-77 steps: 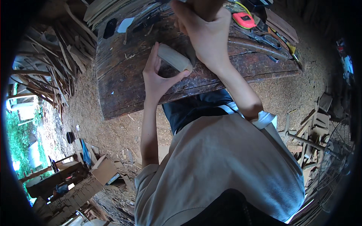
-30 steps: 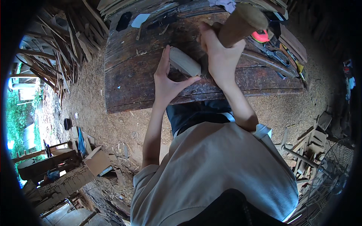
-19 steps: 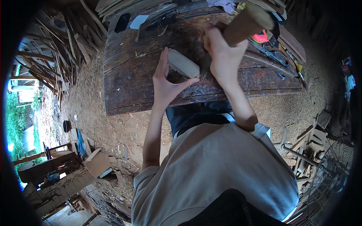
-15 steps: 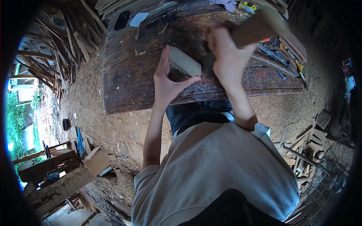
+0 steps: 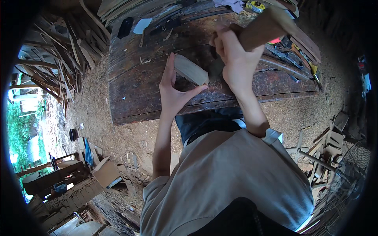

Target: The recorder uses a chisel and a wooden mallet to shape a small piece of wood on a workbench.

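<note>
A pale wooden block (image 5: 191, 70) with cut, faceted sides lies slantwise on the dark workbench (image 5: 138, 88). My left hand (image 5: 173, 92) holds it, with the fingers along its left side and the thumb against its near right end. To the right, my right hand (image 5: 238, 63) is closed round a tool with a thick wooden handle (image 5: 264, 29), which rises up and to the right. A dark, flat part of that tool (image 5: 215, 67) shows beside the block's right end; the hand hides much of it, so its exact kind is unclear.
Pliers (image 5: 293, 59), a yellow tape measure (image 5: 255, 6) and other tools lie along the bench's right and far sides. A phone-like black object (image 5: 125, 27) and a white piece (image 5: 142, 26) rest at the far left. Scrap wood (image 5: 84, 51) is piled beyond, and a wire fan (image 5: 354, 161) stands lower right.
The view has shifted slightly. The tool in my right hand is less blurred and sits a little further left. My left hand keeps its hold on the block.
</note>
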`<act>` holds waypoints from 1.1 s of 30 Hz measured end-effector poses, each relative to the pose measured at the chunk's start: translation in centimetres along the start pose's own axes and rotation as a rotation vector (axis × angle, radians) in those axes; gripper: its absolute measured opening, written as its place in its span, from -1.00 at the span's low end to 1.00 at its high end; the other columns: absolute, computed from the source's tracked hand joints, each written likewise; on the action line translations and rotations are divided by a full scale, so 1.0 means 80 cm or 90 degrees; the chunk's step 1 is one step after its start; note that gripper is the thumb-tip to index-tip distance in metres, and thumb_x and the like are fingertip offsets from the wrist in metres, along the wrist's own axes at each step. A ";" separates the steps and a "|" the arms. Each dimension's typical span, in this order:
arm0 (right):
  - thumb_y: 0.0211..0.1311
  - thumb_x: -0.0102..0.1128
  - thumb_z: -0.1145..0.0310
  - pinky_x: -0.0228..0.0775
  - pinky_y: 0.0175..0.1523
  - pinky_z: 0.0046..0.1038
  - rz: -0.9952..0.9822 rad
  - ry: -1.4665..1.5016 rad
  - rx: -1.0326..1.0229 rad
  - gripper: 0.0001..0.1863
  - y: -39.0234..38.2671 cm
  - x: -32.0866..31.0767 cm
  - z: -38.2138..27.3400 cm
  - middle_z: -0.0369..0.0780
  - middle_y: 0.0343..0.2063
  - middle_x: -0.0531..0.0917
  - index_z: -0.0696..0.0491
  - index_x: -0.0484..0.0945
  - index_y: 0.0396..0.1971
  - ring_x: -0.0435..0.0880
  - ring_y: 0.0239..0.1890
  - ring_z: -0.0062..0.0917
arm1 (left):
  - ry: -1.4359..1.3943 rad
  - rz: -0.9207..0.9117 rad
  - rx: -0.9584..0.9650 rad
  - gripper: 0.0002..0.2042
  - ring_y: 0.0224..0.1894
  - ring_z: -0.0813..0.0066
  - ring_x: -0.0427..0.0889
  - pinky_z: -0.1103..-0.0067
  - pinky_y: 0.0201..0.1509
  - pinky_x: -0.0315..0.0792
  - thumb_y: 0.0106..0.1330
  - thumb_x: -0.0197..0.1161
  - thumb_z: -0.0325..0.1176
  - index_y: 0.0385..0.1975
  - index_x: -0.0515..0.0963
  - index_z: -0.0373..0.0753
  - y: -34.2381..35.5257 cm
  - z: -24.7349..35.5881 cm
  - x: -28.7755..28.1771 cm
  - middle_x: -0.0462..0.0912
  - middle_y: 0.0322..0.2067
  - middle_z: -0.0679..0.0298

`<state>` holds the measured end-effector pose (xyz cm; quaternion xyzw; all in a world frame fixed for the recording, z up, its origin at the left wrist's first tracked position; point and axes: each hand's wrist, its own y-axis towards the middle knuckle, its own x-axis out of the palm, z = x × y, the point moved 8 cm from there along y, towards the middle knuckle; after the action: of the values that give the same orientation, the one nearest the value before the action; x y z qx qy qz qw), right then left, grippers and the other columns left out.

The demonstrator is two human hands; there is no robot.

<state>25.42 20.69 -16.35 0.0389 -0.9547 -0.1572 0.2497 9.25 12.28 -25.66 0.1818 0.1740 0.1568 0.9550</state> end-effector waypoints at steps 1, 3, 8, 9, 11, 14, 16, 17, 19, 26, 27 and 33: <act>0.10 0.22 0.48 0.19 -0.55 -0.66 0.006 0.004 -0.005 -0.85 -0.001 -0.001 0.001 -0.41 -0.71 0.52 0.21 0.54 -0.59 0.40 -0.61 -0.83 | -0.020 0.004 -0.001 0.07 0.25 0.30 0.28 0.44 0.29 0.22 -0.27 0.62 -0.35 0.29 0.05 -0.45 0.001 0.001 0.002 0.22 0.24 -0.08; 0.10 0.23 0.46 0.17 -0.56 -0.65 -0.007 -0.088 -0.078 -0.82 -0.002 -0.001 0.005 -0.41 -0.72 0.50 0.21 0.52 -0.62 0.37 -0.62 -0.83 | -0.039 -0.008 0.011 0.07 0.25 0.30 0.29 0.44 0.29 0.22 -0.27 0.61 -0.38 0.29 0.05 -0.46 0.004 0.007 0.010 0.22 0.24 -0.08; 0.15 0.24 0.41 0.16 -0.56 -0.69 -0.031 -0.085 -0.034 -0.84 0.007 -0.011 0.029 -0.39 -0.69 0.49 0.14 0.52 -0.56 0.39 -0.67 -0.79 | -0.179 0.031 -0.044 0.01 0.23 0.27 0.30 0.38 0.30 0.22 -0.19 0.53 -0.54 0.30 0.00 -0.45 0.002 0.002 0.010 0.22 0.23 -0.04; 0.16 0.25 0.41 0.15 -0.57 -0.68 -0.021 -0.072 -0.019 -0.83 0.008 -0.021 0.027 -0.40 -0.69 0.48 0.14 0.50 -0.56 0.38 -0.67 -0.79 | -0.273 0.073 -0.089 -0.01 0.24 0.25 0.30 0.37 0.31 0.22 -0.17 0.50 -0.59 0.30 0.00 -0.44 0.000 -0.005 0.006 0.22 0.22 -0.04; 0.23 0.18 0.36 0.13 -0.57 -0.67 -0.072 -0.084 -0.014 -0.78 -0.007 -0.019 0.004 -0.41 -0.69 0.43 0.13 0.44 -0.54 0.36 -0.67 -0.78 | -0.313 0.105 -0.059 -0.06 0.25 0.25 0.27 0.37 0.30 0.22 -0.10 0.46 -0.58 0.31 -0.01 -0.42 -0.007 0.005 -0.017 0.20 0.24 -0.01; 0.22 0.05 0.39 0.29 0.01 -0.46 -0.197 -0.169 -0.087 -0.76 -0.025 -0.075 -0.011 -0.21 -0.26 0.52 0.21 0.44 -0.18 0.50 -0.14 -0.46 | -0.314 0.153 0.008 -0.07 0.27 0.26 0.23 0.40 0.31 0.17 -0.06 0.45 -0.46 0.33 -0.01 -0.35 -0.005 0.015 -0.024 0.20 0.24 0.06; 0.20 0.03 0.39 0.13 0.22 -0.44 -0.171 -0.288 0.037 -0.61 -0.045 -0.127 -0.019 -0.13 -0.01 0.42 0.21 0.34 0.02 0.39 0.10 -0.43 | -0.292 0.201 0.046 -0.05 0.27 0.27 0.21 0.39 0.31 0.17 -0.10 0.47 -0.43 0.32 0.00 -0.32 -0.010 0.017 -0.038 0.17 0.22 0.09; 0.20 0.03 0.41 0.11 0.24 -0.41 -0.165 -0.321 -0.074 -0.60 -0.052 -0.140 -0.047 -0.11 0.06 0.37 0.22 0.33 0.03 0.36 0.13 -0.39 | -0.273 0.217 0.077 -0.03 0.27 0.28 0.19 0.38 0.31 0.17 -0.14 0.50 -0.41 0.32 0.02 -0.29 -0.010 0.021 -0.040 0.15 0.21 0.12; 0.10 0.22 0.31 0.14 0.23 -0.33 -0.184 -0.437 -0.104 -0.51 -0.074 -0.195 -0.047 -0.08 0.07 0.36 0.17 0.37 0.02 0.33 0.16 -0.32 | -0.192 0.257 0.124 0.00 0.27 0.28 0.17 0.37 0.30 0.18 -0.19 0.53 -0.37 0.31 0.04 -0.27 -0.010 0.030 -0.047 0.10 0.18 0.15; -0.14 0.44 0.54 0.49 -0.06 -0.34 -0.085 -0.303 -0.038 -0.60 -0.140 -0.267 -0.041 -0.03 -0.15 0.54 0.16 0.52 -0.22 0.55 -0.07 -0.35 | 0.183 0.298 0.247 -0.03 0.26 0.19 0.16 0.30 0.26 0.21 -0.32 0.62 -0.24 0.18 0.17 -0.21 -0.022 0.073 -0.046 0.03 0.08 0.18; -0.15 0.43 0.57 0.51 -0.10 -0.36 -0.071 -0.361 -0.043 -0.60 -0.140 -0.265 -0.047 -0.05 -0.17 0.57 0.16 0.53 -0.22 0.59 -0.09 -0.34 | 0.181 0.305 0.248 -0.03 0.26 0.19 0.16 0.30 0.26 0.21 -0.32 0.62 -0.24 0.18 0.17 -0.21 -0.023 0.072 -0.045 0.03 0.08 0.18; -0.21 0.47 0.55 0.48 -0.12 -0.42 -0.234 -0.699 -0.081 -0.67 -0.117 -0.211 -0.056 -0.12 -0.29 0.67 0.18 0.60 -0.34 0.66 -0.24 -0.38 | 0.176 0.264 0.129 -0.13 0.26 0.11 0.15 0.25 0.25 0.24 -0.35 0.64 -0.27 0.04 0.23 -0.19 -0.017 0.051 -0.029 0.03 0.08 0.15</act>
<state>42.31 13.17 -23.50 0.1016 -0.9106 -0.2520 -0.3115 9.07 9.05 -21.98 0.2851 0.2768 0.3540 0.8466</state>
